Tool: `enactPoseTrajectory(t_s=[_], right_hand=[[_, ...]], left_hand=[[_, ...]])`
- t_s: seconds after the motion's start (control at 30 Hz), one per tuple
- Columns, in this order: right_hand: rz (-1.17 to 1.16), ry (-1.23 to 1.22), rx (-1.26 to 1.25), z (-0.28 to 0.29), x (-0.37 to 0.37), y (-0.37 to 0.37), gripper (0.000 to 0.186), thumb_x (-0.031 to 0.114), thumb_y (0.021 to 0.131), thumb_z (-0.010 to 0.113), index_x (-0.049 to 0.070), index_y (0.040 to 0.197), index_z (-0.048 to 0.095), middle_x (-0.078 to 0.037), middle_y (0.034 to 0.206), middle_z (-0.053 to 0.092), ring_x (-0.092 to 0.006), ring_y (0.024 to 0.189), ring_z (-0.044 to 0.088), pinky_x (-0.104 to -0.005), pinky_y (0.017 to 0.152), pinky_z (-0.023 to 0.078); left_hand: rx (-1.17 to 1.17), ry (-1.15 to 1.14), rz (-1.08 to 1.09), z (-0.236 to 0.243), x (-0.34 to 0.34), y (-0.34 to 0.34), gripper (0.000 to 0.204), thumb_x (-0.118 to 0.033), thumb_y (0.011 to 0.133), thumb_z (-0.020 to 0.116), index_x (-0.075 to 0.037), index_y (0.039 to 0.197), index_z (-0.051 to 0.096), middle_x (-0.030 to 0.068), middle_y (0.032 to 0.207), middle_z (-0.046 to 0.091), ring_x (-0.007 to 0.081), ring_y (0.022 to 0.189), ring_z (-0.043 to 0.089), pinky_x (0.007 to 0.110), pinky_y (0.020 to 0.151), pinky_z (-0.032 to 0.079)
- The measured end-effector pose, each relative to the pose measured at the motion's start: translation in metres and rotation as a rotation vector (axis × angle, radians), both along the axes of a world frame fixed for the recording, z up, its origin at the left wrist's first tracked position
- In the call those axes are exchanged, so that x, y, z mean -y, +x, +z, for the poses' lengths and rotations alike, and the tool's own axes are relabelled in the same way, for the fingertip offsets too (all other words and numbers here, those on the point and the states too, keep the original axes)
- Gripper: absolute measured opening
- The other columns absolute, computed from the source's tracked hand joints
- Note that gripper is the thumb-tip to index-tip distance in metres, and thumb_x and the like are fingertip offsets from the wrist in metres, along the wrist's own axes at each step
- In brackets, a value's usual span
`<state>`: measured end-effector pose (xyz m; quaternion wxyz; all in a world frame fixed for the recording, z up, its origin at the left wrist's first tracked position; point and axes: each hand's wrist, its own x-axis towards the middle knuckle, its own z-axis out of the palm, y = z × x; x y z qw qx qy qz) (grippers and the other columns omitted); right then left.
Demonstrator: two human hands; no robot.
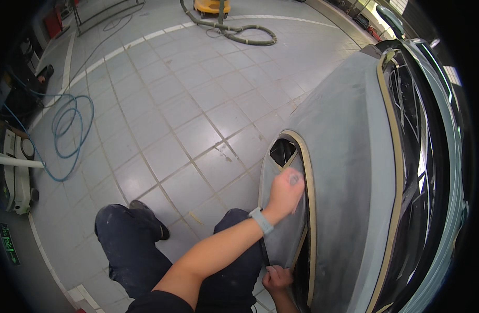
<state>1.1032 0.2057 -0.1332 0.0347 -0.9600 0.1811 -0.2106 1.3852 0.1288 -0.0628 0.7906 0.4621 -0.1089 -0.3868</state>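
Observation:
A car body panel (341,172) in matte grey with darker smudges fills the right side. Tan masking tape (311,208) runs along the rim of a long opening in it. Within that opening lies a narrower grey trim piece (281,235), with a dark gap at its upper end. My left hand (286,193), a grey watch on its wrist, is closed in a fist against the trim piece's upper part. Something small and greyish shows at its fingers, too blurred to name. Lower down, my right hand (277,278) has its fingers curled on the trim piece's lower edge.
Both my knees are bent beside the panel. A blue hose (75,128) lies coiled on the tiled floor at left, near a grey-white machine (15,172). At the far side stand a yellow machine (212,6) and its dark hose (250,39). Black grille-like parts (414,130) border the panel.

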Motion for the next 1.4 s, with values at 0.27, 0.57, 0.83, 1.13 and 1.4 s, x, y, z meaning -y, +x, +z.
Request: enactPoseTrajectory(t_s=[0.27,0.57,0.83,1.13,1.4], right_hand=[[-0.018,-0.05,-0.046,-0.006,-0.004,0.0,0.025,0.004,0.064,0.068,0.016,0.085,0.075,-0.002,0.081,0.072,-0.0251,0.059,0.059,-0.0377,0.053,0.044],[0.0,-0.092,-0.183,-0.014,0.001,-0.012,0.019,0.011,0.066,0.069,0.017,0.083,0.075,0.002,0.082,0.072,-0.0206,0.056,0.055,-0.0348,0.053,0.039],[0.033,-0.152,-0.123,-0.022,0.006,-0.019,0.018,0.017,0.07,0.069,0.018,0.085,0.079,0.0,0.088,0.075,-0.0185,0.058,0.057,-0.0322,0.053,0.039],[0.042,-0.055,-0.07,-0.036,0.007,-0.034,0.024,0.034,0.08,0.082,0.014,0.093,0.08,-0.003,0.089,0.077,-0.0315,0.098,0.076,-0.0368,0.09,0.059],[-0.02,-0.12,-0.178,-0.027,0.002,-0.031,0.016,0.024,0.075,0.074,0.015,0.087,0.079,-0.002,0.093,0.077,-0.0227,0.066,0.06,-0.0368,0.059,0.045]], left_hand=[[0.098,-0.102,0.243,0.005,0.02,0.024,0.013,-0.013,0.103,0.062,-0.002,0.098,0.062,0.0015,0.063,0.058,0.0098,0.044,0.052,0.029,0.039,0.038],[0.215,-0.015,0.23,-0.012,-0.021,-0.054,0.014,-0.01,0.095,0.071,0.0,0.093,0.062,0.0128,0.077,0.067,0.0161,0.07,0.065,0.033,0.065,0.051],[0.179,0.032,0.186,0.002,-0.012,-0.037,0.012,-0.004,0.095,0.071,0.001,0.097,0.06,0.0118,0.08,0.065,0.0164,0.069,0.061,0.031,0.067,0.051],[0.271,0.039,0.327,0.005,-0.015,-0.052,0.01,-0.002,0.094,0.07,-0.001,0.097,0.061,0.0139,0.081,0.066,0.0274,0.072,0.067,0.035,0.07,0.053],[0.163,0.106,0.284,0.011,-0.011,-0.042,0.013,-0.006,0.096,0.072,-0.001,0.097,0.06,0.0111,0.079,0.064,0.0134,0.075,0.061,0.03,0.07,0.051]])
